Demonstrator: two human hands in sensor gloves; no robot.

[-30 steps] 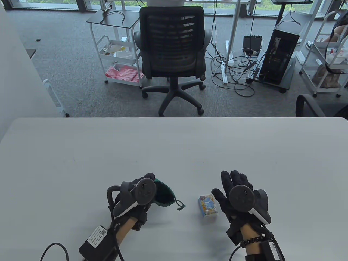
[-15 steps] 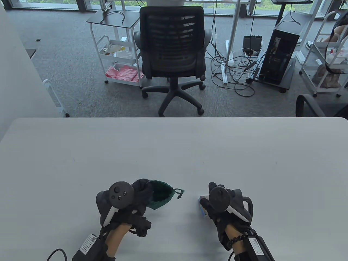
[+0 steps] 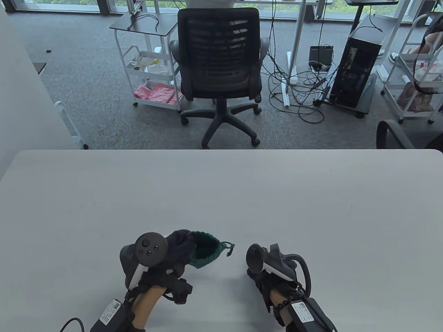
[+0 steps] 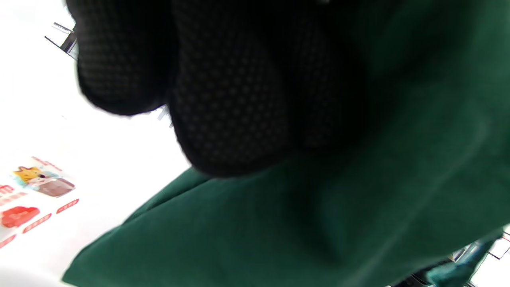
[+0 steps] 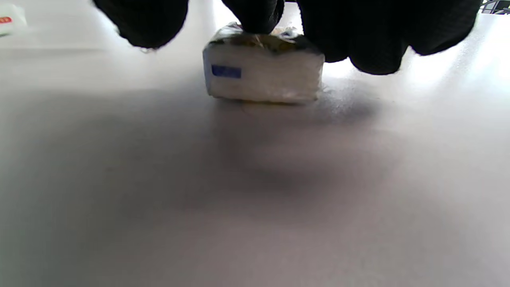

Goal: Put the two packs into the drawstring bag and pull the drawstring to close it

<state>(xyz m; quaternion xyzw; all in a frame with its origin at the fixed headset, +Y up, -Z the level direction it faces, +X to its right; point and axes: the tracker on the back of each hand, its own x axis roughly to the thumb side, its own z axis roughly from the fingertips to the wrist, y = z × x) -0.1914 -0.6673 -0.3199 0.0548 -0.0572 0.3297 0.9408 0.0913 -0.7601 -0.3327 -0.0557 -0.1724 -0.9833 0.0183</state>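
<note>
My left hand [image 3: 180, 243] grips the dark green drawstring bag [image 3: 205, 251] at its rim, and the mouth faces right. The bag's cord ends [image 3: 227, 247] lie on the table beside it. In the left wrist view my gloved fingers [image 4: 223, 99] press into the green cloth [image 4: 318, 223]. A white pack with red print [image 4: 32, 195] shows beside the bag there. My right hand [image 3: 259, 273] is curled over the other pack [image 5: 263, 75], a small white tissue pack with a blue mark. Its fingers [image 5: 255, 14] sit on the pack's top. The table view hides this pack under the hand.
The grey table [image 3: 221, 193] stretches away from both hands. Beyond its far edge stand an office chair [image 3: 219, 69], a white cart [image 3: 152, 69] and a computer tower [image 3: 356, 69] among cables on the floor.
My right hand came down over the pack, closed on it and shifted left toward the bag, hiding it from above. My left hand turned and stayed on the bag.
</note>
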